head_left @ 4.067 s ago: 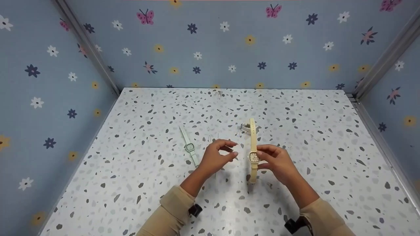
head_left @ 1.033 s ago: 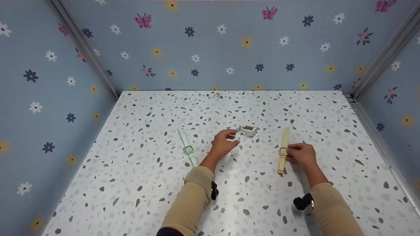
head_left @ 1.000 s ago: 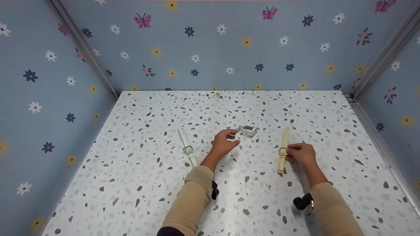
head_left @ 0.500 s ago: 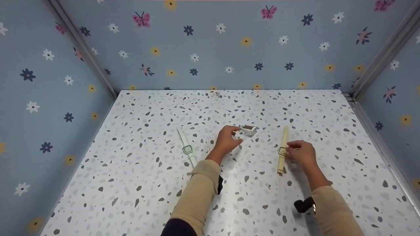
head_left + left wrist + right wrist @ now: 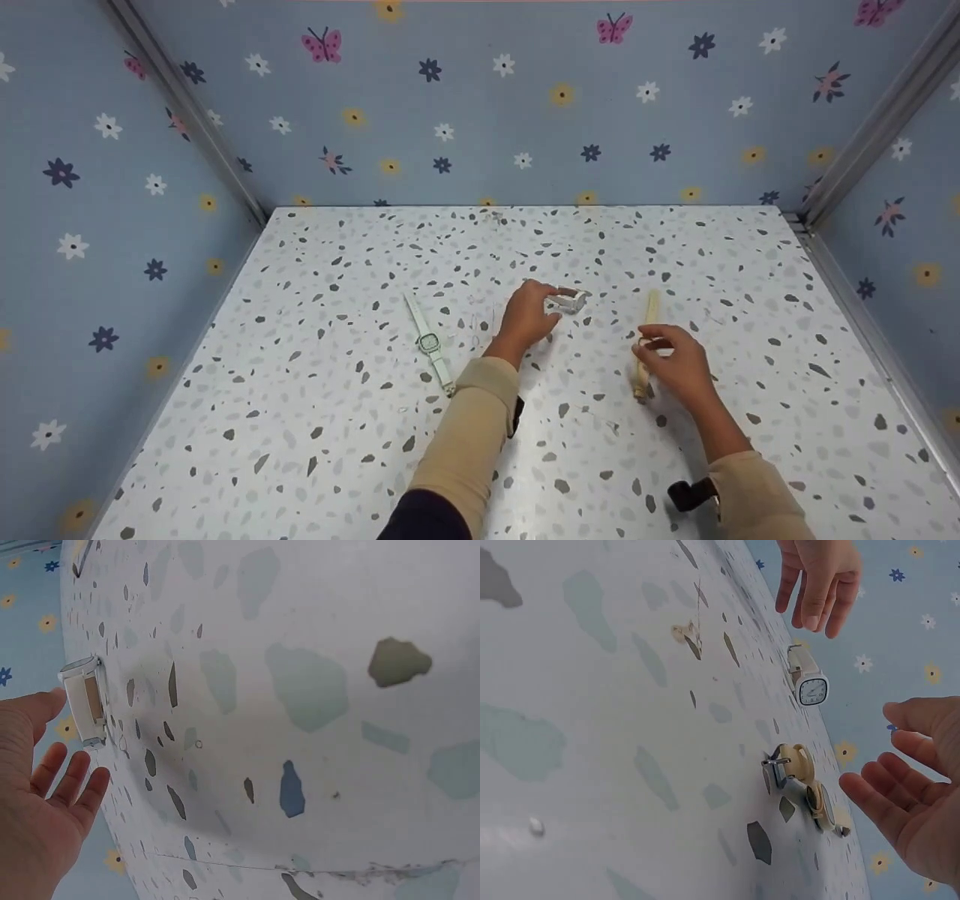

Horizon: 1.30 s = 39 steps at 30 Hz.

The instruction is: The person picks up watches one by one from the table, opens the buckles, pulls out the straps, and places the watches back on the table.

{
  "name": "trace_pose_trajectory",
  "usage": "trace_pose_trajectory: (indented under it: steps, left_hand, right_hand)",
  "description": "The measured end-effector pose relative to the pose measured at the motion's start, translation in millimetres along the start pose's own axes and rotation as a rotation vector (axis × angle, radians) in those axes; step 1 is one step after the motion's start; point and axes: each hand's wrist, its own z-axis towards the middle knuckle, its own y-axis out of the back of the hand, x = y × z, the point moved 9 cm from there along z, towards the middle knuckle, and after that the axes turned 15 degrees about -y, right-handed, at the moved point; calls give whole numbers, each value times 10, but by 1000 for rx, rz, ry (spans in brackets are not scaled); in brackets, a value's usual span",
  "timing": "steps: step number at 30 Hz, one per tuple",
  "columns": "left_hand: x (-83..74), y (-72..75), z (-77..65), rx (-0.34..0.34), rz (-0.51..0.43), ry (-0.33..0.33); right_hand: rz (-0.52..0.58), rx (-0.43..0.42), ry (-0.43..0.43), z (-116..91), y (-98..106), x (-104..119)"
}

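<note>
Left grip (image 5: 529, 319), relaxed and empty, is the nearer. White watch (image 5: 571, 303) lies at its two o'clock, long axis ten-to-four

On the table (image 5: 315, 480): left watch (image 5: 428, 343), right watch (image 5: 652, 306) (middle watch (image 5: 577, 303) between).

Left hand (image 5: 526, 316) has advanced toward 1 o'clock, fingers now nearer the white watch (image 5: 571, 301). Yellow watch (image 5: 652, 309), held earlier, now down on the surface (image 5: 585, 450) farther toward 3 o'clock; right hand (image 5: 679, 365) has let go.
</note>
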Motion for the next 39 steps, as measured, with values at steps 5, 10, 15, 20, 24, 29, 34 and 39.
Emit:
trace_pose_trajectory:
  steps: [5,10,15,20,24,29,34,39]
  left_hand:
    - [-32,-26,46,19,43,-15]
    - [-106,-56,79,57,142,-67]
    - [-183,-109,118,119,289,-138]
    - [-179,-180,152,178,334,-129]
    - [-171,-220,163,183,325,-125]
    - [-191,-234,148,167,334,-138]
    - [-189,-279,119,196,379,-114]
    - [-142,-325,115,213,385,-78]
  right_hand:
    - [30,-6,33,-66,-8,50]
    - [63,-1,42,-93,-18,69]
    - [84,6,52,-114,-29,84]
    - [96,18,44,-125,-42,86]
    - [104,26,41,-129,-54,78]
    - [123,38,33,-131,-61,73]
    - [123,49,12,-128,-68,59]
    - [116,49,5,-121,-75,44]
